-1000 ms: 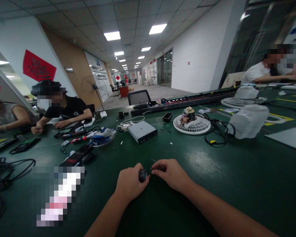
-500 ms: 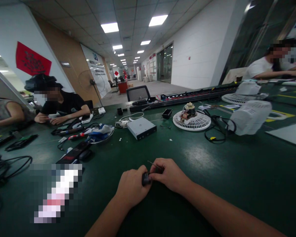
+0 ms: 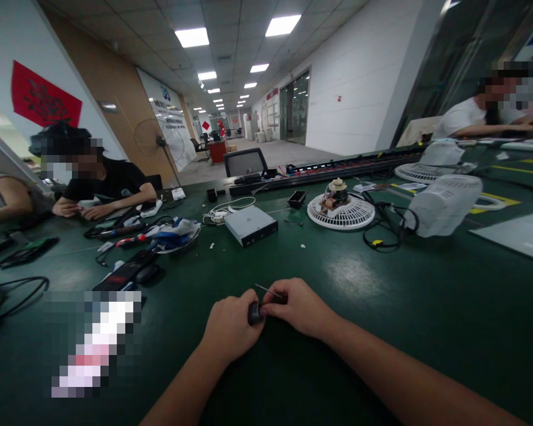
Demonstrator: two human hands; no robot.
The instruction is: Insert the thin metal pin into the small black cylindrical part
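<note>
My left hand [image 3: 231, 325] is closed around a small dark part [image 3: 254, 313], and only its dark rounded end shows past the fingers. Close against it, my right hand [image 3: 301, 307] pinches a thin metal rod [image 3: 266, 290] whose tip points up and left, above the dark part. The fingertips of my right hand touch or nearly touch the part's near end. What lies between those fingertips is too small to make out. Both hands are just above the dark green table [image 3: 266, 260].
Ahead lies a silver disc drive [image 3: 251, 223]. To its right are a small black tray [image 3: 297, 199], a white fan grille with a motor [image 3: 341, 210] and a white plastic housing [image 3: 444, 204]. On the left are tools, cables and a phone [image 3: 127, 269]. Other people [image 3: 111, 183] sit around the table.
The whole view has shifted slightly, so things appear a little further left and higher. My hands stay together on the dark part, and slightly more of the rod shows.
</note>
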